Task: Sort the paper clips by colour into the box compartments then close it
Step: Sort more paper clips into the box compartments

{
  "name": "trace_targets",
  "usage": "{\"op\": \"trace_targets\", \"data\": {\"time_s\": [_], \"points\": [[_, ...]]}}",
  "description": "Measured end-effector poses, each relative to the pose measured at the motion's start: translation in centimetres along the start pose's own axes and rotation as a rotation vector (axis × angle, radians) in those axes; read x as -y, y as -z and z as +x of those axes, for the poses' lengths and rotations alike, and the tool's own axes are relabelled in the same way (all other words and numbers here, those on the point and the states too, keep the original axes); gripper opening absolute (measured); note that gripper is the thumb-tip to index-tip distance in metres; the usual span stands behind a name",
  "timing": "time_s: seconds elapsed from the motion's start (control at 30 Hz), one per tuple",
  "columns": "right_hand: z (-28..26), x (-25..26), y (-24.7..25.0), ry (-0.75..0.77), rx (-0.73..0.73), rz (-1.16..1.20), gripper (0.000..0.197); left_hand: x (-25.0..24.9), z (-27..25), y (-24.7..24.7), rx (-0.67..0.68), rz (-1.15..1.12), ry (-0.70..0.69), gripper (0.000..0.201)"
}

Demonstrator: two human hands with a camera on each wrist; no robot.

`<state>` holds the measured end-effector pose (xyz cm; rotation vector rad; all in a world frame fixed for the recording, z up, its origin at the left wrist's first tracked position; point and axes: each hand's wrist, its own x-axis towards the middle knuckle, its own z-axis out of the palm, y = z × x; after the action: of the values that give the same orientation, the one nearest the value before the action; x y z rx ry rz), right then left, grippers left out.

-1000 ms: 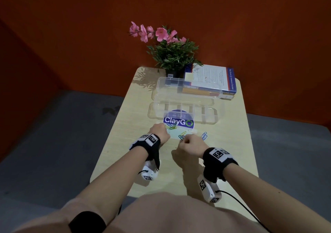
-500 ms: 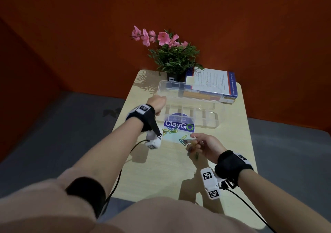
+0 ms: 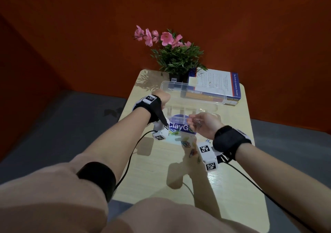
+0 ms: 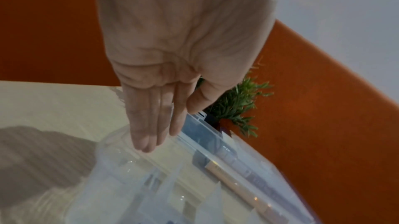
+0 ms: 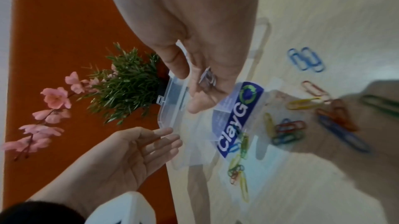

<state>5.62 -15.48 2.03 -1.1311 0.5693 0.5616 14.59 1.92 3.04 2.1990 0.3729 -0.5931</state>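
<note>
While the clear box (image 3: 189,105) lies open beyond the ClayGo sticker (image 5: 237,116), my left hand (image 4: 183,57) rests flat-fingered on its far-left corner; my right hand (image 5: 200,43) hovers above the sticker, pinching silver clips (image 5: 207,78), with the coloured clips (image 5: 287,130) scattered nearer me.

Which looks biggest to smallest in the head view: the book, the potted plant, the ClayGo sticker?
1. Potted plant, flowers included.
2. Book.
3. ClayGo sticker, partly hidden by the left wrist camera and right hand.
Plant and book sit farther away, so true sizes are unsure.
</note>
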Motion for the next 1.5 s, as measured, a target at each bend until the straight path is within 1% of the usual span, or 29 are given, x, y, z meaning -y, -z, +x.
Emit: {"op": "trace_targets", "data": {"time_s": [0.1,0.2,0.27,0.33,0.4,0.43,0.5,0.6,0.67,0.73,0.8,0.83,0.87,0.93,0.97,1.07,1.2,1.3,1.37,1.4,1.43,1.5], "points": [[0.8,1.5,-2.2,0.007,0.004,0.022,0.017,0.7,-0.7,0.9,-0.028,-0.101,-0.022,0.024],[2.8,2.7,-4.7,0.003,0.007,-0.028,0.01,2.4,-2.3,2.1,-0.111,-0.204,-0.085,0.021],[3.7,3.5,-6.4,-0.003,0.017,-0.068,0.005,4.3,-3.5,2.8,-0.164,-0.227,-0.106,0.022],[4.4,4.0,-7.5,0.019,0.026,-0.174,0.008,6.3,-4.7,3.0,-0.192,-0.191,-0.103,0.025],[4.7,4.4,-8.0,0.067,0.016,-0.317,0.025,8.3,-5.5,2.9,-0.189,-0.148,-0.086,0.024],[4.4,4.5,-8.2,0.092,0.023,-0.373,0.027,9.0,-5.8,2.6,-0.175,-0.129,-0.077,0.022],[3.5,4.2,-7.9,0.143,0.05,-0.464,0.03,10.1,-6.4,1.8,-0.142,-0.045,-0.083,0.019],[1.9,2.5,-6.1,0.194,0.128,-0.572,0.018,10.5,-6.6,-0.1,-0.109,0.099,-0.133,0.016],[1.2,0.7,-4.5,0.194,0.128,-0.767,0.017,10.1,-6.9,-1.7,-0.097,0.186,-0.177,0.013],[1.2,-1.4,-2.9,0.218,0.079,-1.09,0.018,9.6,-7.0,-3.3,-0.104,0.246,-0.22,0.014],[1.5,-3.4,-1.9,0.316,0.002,-1.406,0.028,9.1,-7.1,-4.5,-0.112,0.298,-0.267,0.016],[1.5,-4.3,-1.7,0.371,-0.02,-1.494,0.032,8.9,-7.1,-5.0,-0.118,0.323,-0.287,0.017],[1.6,-5.0,-1.7,0.421,-0.03,-1.532,0.035,8.8,-7.0,-5.3,-0.132,0.341,-0.299,0.017],[2.2,-6.1,-1.7,0.49,-0.029,-1.564,0.033,8.8,-7.0,-5.6,-0.172,0.357,-0.294,0.017],[2.4,-6.4,-1.8,0.495,-0.036,-1.574,0.031,9.0,-7.0,-5.6,-0.189,0.354,-0.287,0.018],[2.9,-7.0,-2.0,0.485,-0.068,-1.628,0.025,9.8,-6.9,-5.3,-0.216,0.334,-0.267,0.021],[3.0,-7.3,-1.3,0.471,-0.111,-1.619,0.019,10.7,-6.9,-4.9,-0.259,0.316,-0.258,0.017],[2.7,-7.5,0.0,0.464,-0.106,-1.586,0.016,11.1,-6.4,-5.1,-0.245,0.326,-0.286,0.016],[2.4,-7.6,1.0,0.511,-0.105,-1.494,0.008,11.2,-5.8,-5.4,-0.223,0.349,-0.335,0.017],[2.3,-7.6,1.4,0.535,-0.111,-1.425,0.007,11.1,-5.6,-5.6,-0.213,0.363,-0.359,0.018],[2.0,-7.5,1.7,0.531,-0.131,-1.332,0.009,11.0,-5.4,-5.7,-0.201,0.388,-0.379,0.021],[1.4,-7.3,2.1,0.478,-0.178,-1.05,0.011,10.8,-4.9,-6.0,-0.172,0.459,-0.402,0.026]]}}
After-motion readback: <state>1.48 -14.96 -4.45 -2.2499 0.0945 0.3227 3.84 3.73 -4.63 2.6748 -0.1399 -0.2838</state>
